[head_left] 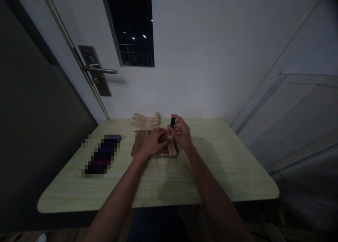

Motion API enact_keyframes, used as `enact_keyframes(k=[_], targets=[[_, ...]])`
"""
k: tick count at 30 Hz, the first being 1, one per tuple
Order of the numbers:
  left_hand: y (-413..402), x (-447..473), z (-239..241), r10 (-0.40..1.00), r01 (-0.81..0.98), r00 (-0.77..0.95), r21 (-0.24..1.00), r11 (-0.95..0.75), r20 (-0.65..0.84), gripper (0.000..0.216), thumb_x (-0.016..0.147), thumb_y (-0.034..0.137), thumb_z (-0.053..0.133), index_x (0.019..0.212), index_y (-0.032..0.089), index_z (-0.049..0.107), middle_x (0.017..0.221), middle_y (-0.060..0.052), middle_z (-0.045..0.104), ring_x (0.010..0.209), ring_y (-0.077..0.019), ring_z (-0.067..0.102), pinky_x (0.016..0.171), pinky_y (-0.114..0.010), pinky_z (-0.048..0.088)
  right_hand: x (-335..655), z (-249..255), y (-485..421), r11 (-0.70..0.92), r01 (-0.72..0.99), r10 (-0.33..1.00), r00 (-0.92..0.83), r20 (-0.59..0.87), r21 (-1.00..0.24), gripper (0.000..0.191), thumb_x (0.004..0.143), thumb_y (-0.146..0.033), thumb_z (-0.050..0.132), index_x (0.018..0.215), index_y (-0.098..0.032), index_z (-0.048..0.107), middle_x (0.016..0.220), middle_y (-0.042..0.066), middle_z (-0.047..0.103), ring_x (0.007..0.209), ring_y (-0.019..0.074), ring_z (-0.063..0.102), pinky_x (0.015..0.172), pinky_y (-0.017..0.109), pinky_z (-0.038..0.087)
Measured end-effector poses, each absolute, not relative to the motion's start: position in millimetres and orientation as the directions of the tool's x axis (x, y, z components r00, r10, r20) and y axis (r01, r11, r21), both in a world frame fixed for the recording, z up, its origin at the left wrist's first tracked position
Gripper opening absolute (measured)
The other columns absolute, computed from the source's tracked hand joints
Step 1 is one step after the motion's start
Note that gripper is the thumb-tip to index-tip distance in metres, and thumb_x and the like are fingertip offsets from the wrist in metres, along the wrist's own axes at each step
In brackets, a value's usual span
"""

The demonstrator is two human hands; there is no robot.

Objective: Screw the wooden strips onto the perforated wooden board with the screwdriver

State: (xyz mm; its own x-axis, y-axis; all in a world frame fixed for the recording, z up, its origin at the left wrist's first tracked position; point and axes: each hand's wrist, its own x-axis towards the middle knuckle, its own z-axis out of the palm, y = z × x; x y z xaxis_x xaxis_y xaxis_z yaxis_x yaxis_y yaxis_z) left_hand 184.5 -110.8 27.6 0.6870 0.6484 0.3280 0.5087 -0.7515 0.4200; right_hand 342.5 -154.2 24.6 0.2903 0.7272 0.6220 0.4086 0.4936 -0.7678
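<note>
- Toward far edge of table [211,178], centre: left hand [152,142] flat, palm down on brown board [138,145], prob. to stop it sliding.
- Right hand [182,134] pinches dark tool [172,121] upright over pale wood strip [172,149] at board's right end.
- Curved wood pcs [146,120] parked behind, at far edge.

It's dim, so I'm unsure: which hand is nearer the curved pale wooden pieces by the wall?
Left. The left hand rests just in front of the curved pale wooden pieces; the right hand sits farther to their right, pinching a small black object.
</note>
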Motion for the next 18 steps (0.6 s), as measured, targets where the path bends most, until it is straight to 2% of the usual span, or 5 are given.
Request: enact_keyframes(k=[3,7,13,18], targets=[[-111.3,184.4,29.5,0.652,0.514,0.692,0.422,-0.746,0.31,0.038,0.085,0.039,0.058,0.121,0.028,0.063,0.128,-0.005,0.062,0.121,-0.0277,0.053,0.105,-0.048,0.036,344.0,26.4,-157.9,0.523,0.413,0.739,0.218,0.638,-0.746,0.044,0.089,-0.036,0.056,0.132,-0.029,0.05,0.119,0.007,0.065,0.078,0.0128,0.068,0.065,0.026,0.062],[-112.9,184.6,32.2,0.665,0.519,0.688,0.443,-0.731,0.291,0.038,0.085,0.04,0.058,0.12,0.026,0.063,0.128,-0.006,0.062,0.122,-0.028,0.052,0.106,-0.048,0.035,345.8,27.0,-159.0,0.556,0.387,0.743,0.165,0.648,-0.736,0.043,0.092,-0.036,0.051,0.134,-0.028,0.049,0.112,0.008,0.069,0.093,0.0169,0.07,0.076,0.031,0.062],[-113.2,184.7,31.6,0.655,0.517,0.697,0.428,-0.741,0.292,0.038,0.085,0.04,0.057,0.121,0.025,0.063,0.127,-0.006,0.062,0.121,-0.0276,0.053,0.105,-0.046,0.036,346.3,24.8,-154.8,0.508,0.294,0.786,0.226,0.575,-0.81,0.054,0.085,-0.038,0.063,0.136,-0.03,0.048,0.095,0.003,0.069,0.077,0.0147,0.07,0.069,0.029,0.062],[-112.4,184.5,29.9,0.662,0.526,0.689,0.424,-0.737,0.295,0.04,0.086,0.042,0.057,0.122,0.026,0.062,0.128,-0.006,0.062,0.121,-0.029,0.053,0.104,-0.049,0.036,345.6,23.8,-151.6,0.493,0.359,0.749,0.29,0.596,-0.793,0.051,0.08,-0.033,0.069,0.129,-0.031,0.054,0.087,0.001,0.063,0.071,0.0133,0.064,0.062,0.026,0.06]])
